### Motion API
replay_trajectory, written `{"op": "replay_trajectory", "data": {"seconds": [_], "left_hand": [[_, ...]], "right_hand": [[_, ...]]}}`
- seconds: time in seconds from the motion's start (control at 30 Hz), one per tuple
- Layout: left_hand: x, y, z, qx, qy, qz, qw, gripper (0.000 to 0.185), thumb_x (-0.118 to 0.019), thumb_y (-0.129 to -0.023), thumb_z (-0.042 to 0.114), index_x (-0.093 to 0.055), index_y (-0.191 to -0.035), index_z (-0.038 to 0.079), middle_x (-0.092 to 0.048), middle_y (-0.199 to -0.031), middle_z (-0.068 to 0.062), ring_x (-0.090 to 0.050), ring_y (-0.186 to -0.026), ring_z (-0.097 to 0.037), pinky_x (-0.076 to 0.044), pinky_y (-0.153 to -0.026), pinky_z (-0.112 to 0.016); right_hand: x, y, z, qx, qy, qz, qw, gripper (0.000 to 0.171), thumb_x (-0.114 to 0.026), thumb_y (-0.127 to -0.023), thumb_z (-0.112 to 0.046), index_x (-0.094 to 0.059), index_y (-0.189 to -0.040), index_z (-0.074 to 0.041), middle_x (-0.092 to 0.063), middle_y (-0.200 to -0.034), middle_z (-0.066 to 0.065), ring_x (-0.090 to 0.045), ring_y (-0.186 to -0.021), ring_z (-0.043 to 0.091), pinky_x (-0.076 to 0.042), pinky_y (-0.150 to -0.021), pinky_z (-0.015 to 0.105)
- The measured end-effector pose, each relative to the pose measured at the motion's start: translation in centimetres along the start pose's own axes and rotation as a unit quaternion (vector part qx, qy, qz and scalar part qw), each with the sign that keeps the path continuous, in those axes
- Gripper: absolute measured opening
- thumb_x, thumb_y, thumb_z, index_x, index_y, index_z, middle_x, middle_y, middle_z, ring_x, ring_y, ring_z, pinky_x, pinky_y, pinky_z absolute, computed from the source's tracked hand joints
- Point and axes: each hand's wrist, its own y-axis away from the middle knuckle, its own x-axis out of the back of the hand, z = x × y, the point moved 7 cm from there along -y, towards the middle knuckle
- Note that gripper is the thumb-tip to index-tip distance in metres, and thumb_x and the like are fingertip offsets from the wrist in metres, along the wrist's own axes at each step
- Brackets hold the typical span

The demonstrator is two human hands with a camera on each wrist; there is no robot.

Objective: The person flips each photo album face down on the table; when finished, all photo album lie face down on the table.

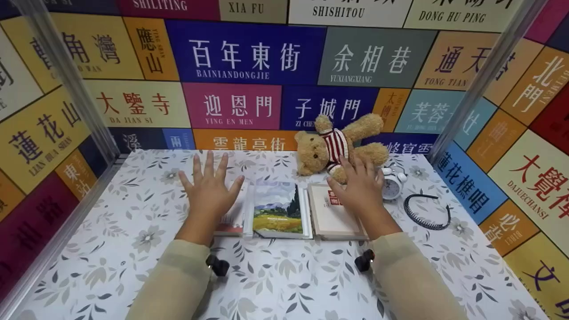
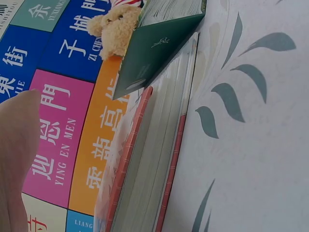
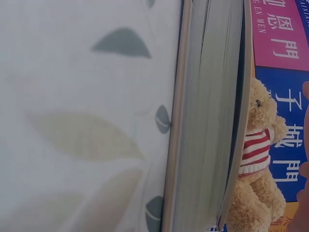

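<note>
Three books lie in a row on the table. My left hand (image 1: 211, 191), fingers spread and straight, is over the left book (image 1: 232, 222), which has a pale cover and red edges (image 2: 128, 159). The middle book (image 1: 276, 213) shows a landscape painting; its dark green cover (image 2: 154, 53) appears in the left wrist view. Above the beige book (image 1: 333, 220) on the right is my right hand (image 1: 360, 189), also with fingers extended. That book's page edges (image 3: 207, 121) fill the middle of the right wrist view. Neither hand holds anything; whether they touch the covers I cannot tell.
Behind the right hand a teddy bear (image 1: 337, 144) in a striped shirt lies on its side. A white alarm clock (image 1: 392, 184) stands beside that hand, with a black headband (image 1: 427, 212) further right. Lettered panels (image 1: 244, 53) wall in the leaf-patterned table (image 1: 275, 284).
</note>
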Motion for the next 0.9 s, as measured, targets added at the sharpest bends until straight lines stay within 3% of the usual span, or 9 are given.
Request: {"op": "replay_trajectory", "data": {"seconds": [0.23, 0.47, 0.67, 0.9], "left_hand": [[-0.2, 0.4, 0.6, 0.011, 0.035, -0.014, 0.9992, 0.086, -0.039, -0.103, 0.076, -0.011, -0.173, 0.037, 0.003, -0.183, -0.007, 0.016, -0.168, -0.04, 0.02, -0.124, -0.078], [0.1, 0.9, 2.3, 0.018, 0.112, -0.014, 0.9934, 0.083, -0.036, -0.104, 0.076, -0.013, -0.173, 0.036, -0.007, -0.183, -0.007, 0.006, -0.17, -0.038, 0.008, -0.129, -0.077], [-0.3, 1.4, 5.2, 0.005, 0.174, -0.018, 0.9846, 0.082, -0.034, -0.104, 0.077, -0.018, -0.173, 0.035, -0.014, -0.182, -0.005, 0.0, -0.17, -0.037, 0.001, -0.132, -0.074], [-1.0, 2.7, 9.4, -0.02, 0.252, -0.02, 0.9674, 0.073, -0.041, -0.107, 0.067, -0.033, -0.169, 0.028, -0.035, -0.176, -0.006, -0.016, -0.168, -0.036, -0.012, -0.133, -0.07]], "right_hand": [[0.3, 0.6, 0.1, 0.002, -0.013, -0.002, 1.0, 0.094, -0.031, -0.096, -0.09, -0.022, -0.172, -0.035, -0.01, -0.183, 0.006, -0.008, -0.168, 0.042, -0.008, -0.128, 0.079], [1.6, 1.4, 0.5, -0.004, -0.046, 0.0, 0.999, 0.09, -0.039, -0.098, -0.085, -0.024, -0.171, -0.034, -0.019, -0.181, 0.009, -0.017, -0.165, 0.045, -0.018, -0.125, 0.08], [2.1, 2.1, 1.2, -0.004, -0.078, 0.0, 0.997, 0.094, -0.036, -0.097, -0.087, -0.025, -0.172, -0.03, -0.022, -0.18, 0.008, -0.022, -0.164, 0.046, -0.022, -0.124, 0.08], [2.2, 3.0, 3.1, -0.014, -0.166, -0.016, 0.986, 0.085, -0.05, -0.102, -0.073, -0.026, -0.172, -0.03, -0.03, -0.175, 0.016, -0.031, -0.158, 0.051, -0.028, -0.123, 0.078]]}}
